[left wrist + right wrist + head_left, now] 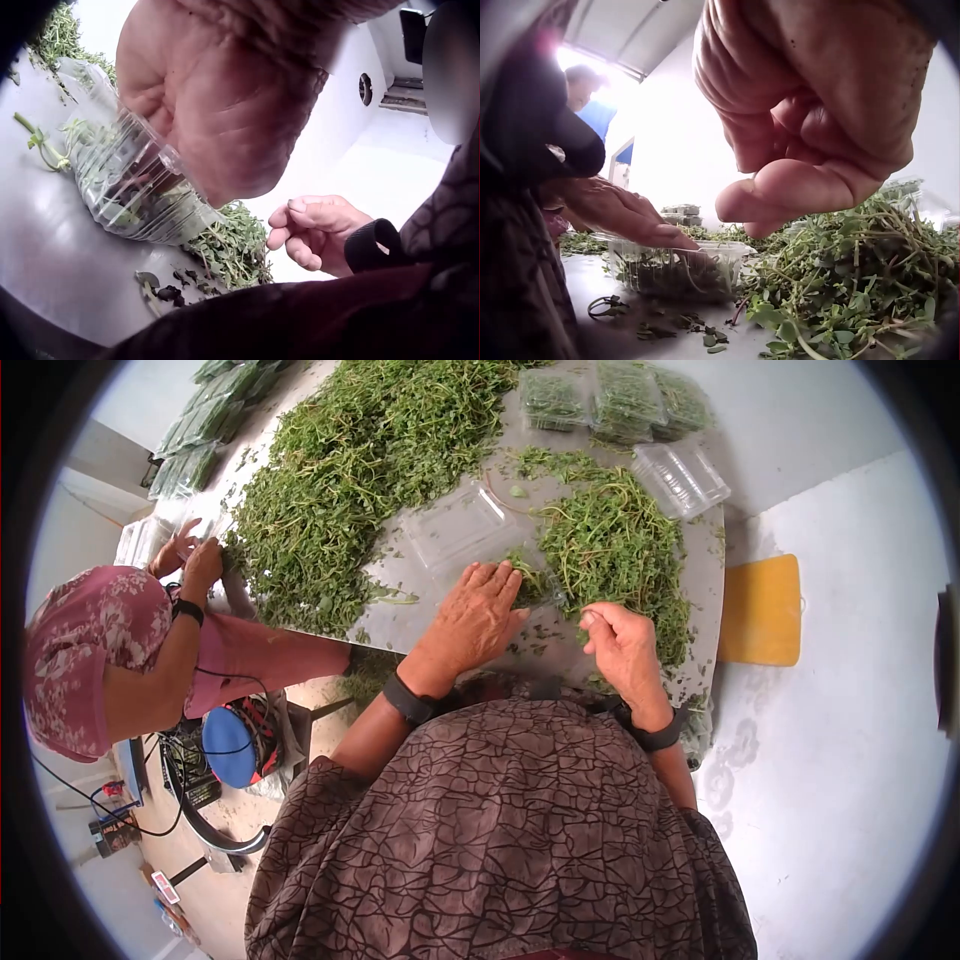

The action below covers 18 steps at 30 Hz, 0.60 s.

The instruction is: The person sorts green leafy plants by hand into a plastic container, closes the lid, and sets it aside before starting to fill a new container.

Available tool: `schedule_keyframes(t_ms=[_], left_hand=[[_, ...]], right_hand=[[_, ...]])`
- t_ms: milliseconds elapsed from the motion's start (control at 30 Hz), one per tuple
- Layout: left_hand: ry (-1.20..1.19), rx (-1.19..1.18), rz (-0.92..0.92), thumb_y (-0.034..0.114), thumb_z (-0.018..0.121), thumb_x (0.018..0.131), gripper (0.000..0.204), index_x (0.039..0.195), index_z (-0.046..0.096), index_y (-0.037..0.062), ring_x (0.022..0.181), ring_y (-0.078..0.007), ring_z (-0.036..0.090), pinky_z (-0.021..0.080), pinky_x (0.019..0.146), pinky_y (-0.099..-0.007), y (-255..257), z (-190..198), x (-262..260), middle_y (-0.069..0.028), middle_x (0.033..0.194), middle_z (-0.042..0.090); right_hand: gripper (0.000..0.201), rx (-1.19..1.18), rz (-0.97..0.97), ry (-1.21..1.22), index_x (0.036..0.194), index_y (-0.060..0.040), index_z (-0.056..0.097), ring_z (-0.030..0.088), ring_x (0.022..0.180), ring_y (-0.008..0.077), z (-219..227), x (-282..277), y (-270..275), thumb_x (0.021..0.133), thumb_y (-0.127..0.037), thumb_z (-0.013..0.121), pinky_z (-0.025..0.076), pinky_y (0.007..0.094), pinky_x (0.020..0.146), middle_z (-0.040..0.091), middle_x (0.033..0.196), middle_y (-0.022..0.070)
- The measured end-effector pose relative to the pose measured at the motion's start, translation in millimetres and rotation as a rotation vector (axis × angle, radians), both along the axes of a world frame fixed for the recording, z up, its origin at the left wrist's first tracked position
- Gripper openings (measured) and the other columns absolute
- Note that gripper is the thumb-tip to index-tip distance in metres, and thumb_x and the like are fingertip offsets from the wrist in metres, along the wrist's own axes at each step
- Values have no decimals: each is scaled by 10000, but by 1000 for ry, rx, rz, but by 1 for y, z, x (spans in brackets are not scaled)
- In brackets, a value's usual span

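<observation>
My left hand (475,615) lies with fingers straight over a clear plastic box (671,270), its fingertips pressing on the green leafy stems (528,572) inside. The palm hides part of the box in the head view. The box's clear lid (455,530) lies folded out flat on the table. Off to the right, my right hand (622,645) is raised near a loose heap of greens (615,545). Its fingers are curled, thumb against the index finger, and nothing shows between them in the right wrist view.
A large mound of greens (350,480) covers the table's middle. Filled clear boxes (625,400) stand at the back right, beside an empty clear box (680,480). Another person's hands (190,555) are at the left edge. A yellow board (762,610) is beyond the table's right edge.
</observation>
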<state>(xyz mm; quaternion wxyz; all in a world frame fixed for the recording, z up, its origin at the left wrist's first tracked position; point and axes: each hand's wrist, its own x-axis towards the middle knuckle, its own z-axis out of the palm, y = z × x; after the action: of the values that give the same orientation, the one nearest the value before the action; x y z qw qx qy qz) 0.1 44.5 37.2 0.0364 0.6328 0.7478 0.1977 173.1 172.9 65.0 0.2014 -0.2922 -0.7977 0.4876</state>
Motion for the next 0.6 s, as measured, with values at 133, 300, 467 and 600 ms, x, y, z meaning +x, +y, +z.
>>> schedule_keyframes(t_ms=[133, 300, 467, 600], left_hand=[[-5, 55, 30, 190, 573, 847, 443, 1217, 484, -37, 1172, -353, 455, 302, 1061, -436, 1, 9, 3, -216, 1261, 495], [-16, 116, -84, 194, 549, 864, 375, 1165, 536, -31, 1189, -348, 442, 280, 1070, -462, -2, 21, 2, -199, 1249, 509], [17, 33, -34, 195, 538, 871, 359, 1158, 547, -20, 1205, -341, 434, 264, 1078, -471, -2, 1, -1, -179, 1245, 515], [-23, 64, -47, 175, 545, 865, 319, 1121, 568, -15, 1207, -344, 435, 265, 1079, -474, -8, 17, -2, -176, 1230, 525]], right_hand=[[116, 40, -36, -15, 920, 40, 621, 624, 527, 161, 3, 5, 5, 856, -44, 574, 461, 259, 471, 608, 664, 119], [116, 40, -140, -1, 918, 32, 626, 622, 526, 151, -7, 17, 13, 853, -49, 575, 456, 260, 471, 605, 636, 112], [111, 105, -184, -21, 915, 22, 631, 607, 514, 140, -7, 21, 19, 847, -50, 581, 448, 259, 472, 597, 608, 89], [104, 127, -272, 27, 909, 13, 637, 583, 504, 118, -15, 29, 28, 840, -54, 594, 443, 257, 475, 591, 599, 76]])
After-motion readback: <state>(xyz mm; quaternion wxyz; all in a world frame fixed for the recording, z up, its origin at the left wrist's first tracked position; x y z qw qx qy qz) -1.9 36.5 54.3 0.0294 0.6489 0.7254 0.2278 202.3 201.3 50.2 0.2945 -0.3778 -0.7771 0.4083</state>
